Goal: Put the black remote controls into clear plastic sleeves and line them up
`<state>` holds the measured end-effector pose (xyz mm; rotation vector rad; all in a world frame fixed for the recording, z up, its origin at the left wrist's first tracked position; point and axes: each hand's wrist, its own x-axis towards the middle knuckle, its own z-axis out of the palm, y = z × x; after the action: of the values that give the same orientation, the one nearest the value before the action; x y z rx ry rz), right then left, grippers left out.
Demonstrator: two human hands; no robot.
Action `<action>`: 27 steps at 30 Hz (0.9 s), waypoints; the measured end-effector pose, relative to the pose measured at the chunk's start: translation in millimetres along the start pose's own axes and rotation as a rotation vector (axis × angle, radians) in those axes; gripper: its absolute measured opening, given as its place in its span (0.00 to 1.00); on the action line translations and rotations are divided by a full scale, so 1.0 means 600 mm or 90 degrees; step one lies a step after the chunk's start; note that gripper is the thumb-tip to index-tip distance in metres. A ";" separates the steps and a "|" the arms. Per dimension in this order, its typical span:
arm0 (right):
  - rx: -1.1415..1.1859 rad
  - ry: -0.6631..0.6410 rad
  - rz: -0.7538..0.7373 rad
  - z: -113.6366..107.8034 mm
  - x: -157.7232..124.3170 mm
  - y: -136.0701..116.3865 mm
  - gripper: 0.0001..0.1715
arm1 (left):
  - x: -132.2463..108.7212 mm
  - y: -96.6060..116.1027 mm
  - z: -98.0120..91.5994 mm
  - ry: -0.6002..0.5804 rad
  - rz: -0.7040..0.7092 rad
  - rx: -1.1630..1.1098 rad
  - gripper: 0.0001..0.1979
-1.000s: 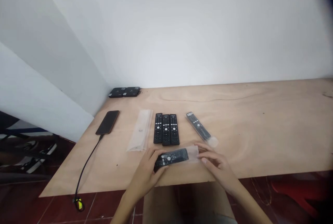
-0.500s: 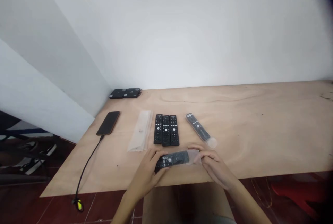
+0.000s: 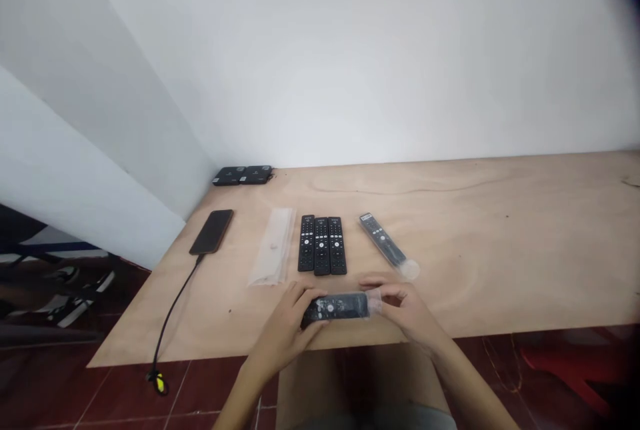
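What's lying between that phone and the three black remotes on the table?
In the head view, a flat clear plastic sleeve lies on the plywood table between the phone and the three remote controls.

remote [image 3: 336, 307]: matt plastic | sleeve [image 3: 374, 303]: glossy plastic | table [image 3: 500, 250]: rough plywood

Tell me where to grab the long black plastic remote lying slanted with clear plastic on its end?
Pinch the black remote across its narrow middle, coming from above on the right, near your right hand. It lies flat and slanted, and its clear plastic end could slip.
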<state>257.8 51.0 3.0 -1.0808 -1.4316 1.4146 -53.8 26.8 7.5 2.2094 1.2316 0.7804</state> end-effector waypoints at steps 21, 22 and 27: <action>0.000 0.016 0.062 0.003 -0.017 -0.010 0.23 | 0.002 0.010 0.006 0.006 -0.011 0.030 0.22; 0.005 0.015 0.061 0.005 -0.017 -0.011 0.24 | 0.002 0.010 0.005 0.005 -0.008 0.025 0.22; -0.038 -0.007 0.057 0.013 -0.015 -0.021 0.24 | 0.004 0.008 0.003 -0.001 0.004 0.020 0.22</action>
<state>252.7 40.2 15.9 -1.1894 -1.4578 1.4505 -48.7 26.3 9.6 2.2394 1.2443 0.7680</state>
